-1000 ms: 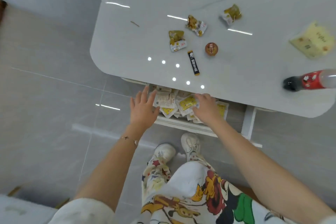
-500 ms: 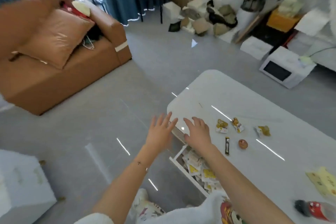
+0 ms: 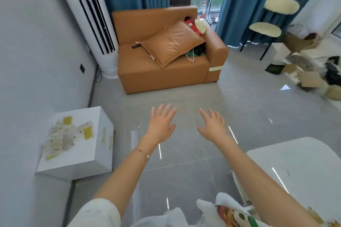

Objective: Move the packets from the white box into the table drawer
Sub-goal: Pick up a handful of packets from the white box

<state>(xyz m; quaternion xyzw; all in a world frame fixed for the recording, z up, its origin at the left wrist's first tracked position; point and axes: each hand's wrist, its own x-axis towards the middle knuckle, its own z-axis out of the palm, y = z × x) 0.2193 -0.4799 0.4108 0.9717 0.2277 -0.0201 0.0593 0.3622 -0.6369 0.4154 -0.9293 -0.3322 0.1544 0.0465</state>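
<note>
Found left hand [image 3: 160, 127] and right hand [image 3: 212, 128] empty, fingers spread. Advise reaching left to white box [image 3: 81, 155], scooping packets [image 3: 62, 138] in both palms, dropping none

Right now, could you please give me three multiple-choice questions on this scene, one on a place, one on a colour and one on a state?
1. Where does the white box stand?
A. on the table
B. on the floor by the wall
C. on a stool

2. What colour is the sofa?
A. orange-brown
B. blue
C. white

3. How are the left hand and the right hand?
A. both curled into fists
B. the left holds the box
C. both open and empty

Answers:
1 B: the box stands on the grey tiles against the wall, with packets at its top.
2 A: its seat, back and cushion are all orange-brown.
3 C: both hands spread straight fingers above the floor and hold nothing.
</note>
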